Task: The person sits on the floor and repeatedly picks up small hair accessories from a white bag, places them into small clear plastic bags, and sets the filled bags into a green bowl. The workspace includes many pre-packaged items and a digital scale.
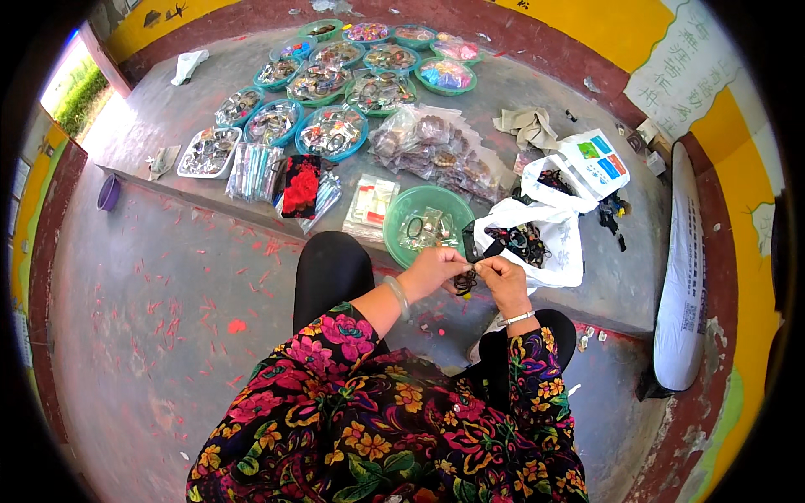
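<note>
**Both hands pinch a small dark hair tie above the knees**

The fingertips of the left hand (432, 270) and of the right hand (503, 277) are closed together on a small dark hair tie of elastic loop form (466, 279), which hangs between them; each hand pinches one side of it, and the two hands almost touch. The exact form of the tie is too small to tell. The left wrist carries a pale smooth bangle (397, 297), the right wrist a thin silver bracelet (517, 318).

Just beyond the grip, on the edge of the raised grey concrete ledge (168, 109), stands a round green plastic basin (419, 210) with some dark ties and small clear packets in it. Just beside the grip, on the right, lies an open white plastic bag (553, 243) with more dark elastic ties inside. Left of the basin is a flat clear packet with red and white content (370, 205), then a black card with a red flower ornament (299, 186).

Further beyond the grip lies a heap of clear plastic bags with brownish accessories (440, 147), and well behind it many round teal plastic trays filled with small packed items (332, 132). Far to the right, a long white sack (683, 277) leans along the yellow and dark red wall (738, 268).

Below the grip are the knees in black trousers (331, 268) and the sleeves of a black blouse with many coloured flowers (377, 419).
</note>
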{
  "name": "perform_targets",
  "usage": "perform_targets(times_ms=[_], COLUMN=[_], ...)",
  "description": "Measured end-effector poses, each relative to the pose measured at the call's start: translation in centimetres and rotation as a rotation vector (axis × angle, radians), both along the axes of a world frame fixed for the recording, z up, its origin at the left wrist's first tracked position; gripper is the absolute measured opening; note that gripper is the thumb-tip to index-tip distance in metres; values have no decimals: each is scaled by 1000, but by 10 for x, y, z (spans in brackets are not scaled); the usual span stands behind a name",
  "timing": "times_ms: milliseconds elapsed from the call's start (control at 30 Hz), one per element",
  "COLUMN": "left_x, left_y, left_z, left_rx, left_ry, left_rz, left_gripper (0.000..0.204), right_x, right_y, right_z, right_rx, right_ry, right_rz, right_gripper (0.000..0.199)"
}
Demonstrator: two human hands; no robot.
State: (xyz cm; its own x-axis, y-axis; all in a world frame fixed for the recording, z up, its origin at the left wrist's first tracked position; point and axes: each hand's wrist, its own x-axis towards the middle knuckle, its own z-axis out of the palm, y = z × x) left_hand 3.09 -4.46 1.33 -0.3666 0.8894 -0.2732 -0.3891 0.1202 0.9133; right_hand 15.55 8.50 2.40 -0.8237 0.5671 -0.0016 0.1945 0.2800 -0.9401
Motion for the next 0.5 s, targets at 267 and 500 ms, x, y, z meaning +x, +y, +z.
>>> perform_targets(times_ms=[267, 500], left_x=[-2, -1], left_y=[0, -3], left_z=[4, 4], left_rx=[6, 29], left_ry=[-162, -182], left_rz=[47, 92], left_gripper=[12, 13], right_x=[0, 0], right_y=[0, 1], right_z=[0, 6], right_rx=[-164, -361], right_ry=[25, -4], right_rz=[-62, -30], right_gripper=[10, 11])
